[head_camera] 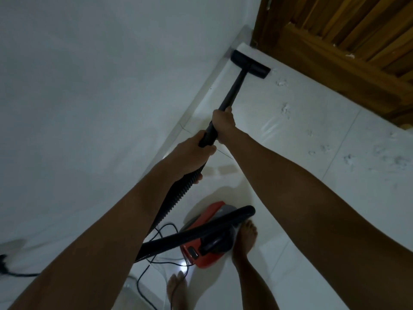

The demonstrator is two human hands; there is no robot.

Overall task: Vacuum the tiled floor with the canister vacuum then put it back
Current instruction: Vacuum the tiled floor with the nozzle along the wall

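Note:
The black vacuum wand (pixel 232 90) runs from my hands to its floor head (pixel 249 64), which rests on the white tiled floor (pixel 301 135) in the corner between wall and wooden door. My right hand (pixel 223 124) grips the wand higher up. My left hand (pixel 192 153) is closed on the wand's lower end, where the ribbed black hose (pixel 174 202) begins. The hose loops down to the red and grey canister (pixel 207 238), which sits on the floor by my bare feet.
A white wall (pixel 89 97) with a skirting strip runs along the left. A wooden door (pixel 346 41) closes off the top right. White fluff bits (pixel 286 108) lie scattered on the tiles to the right. The black power cord (pixel 156 253) trails over the floor near my feet.

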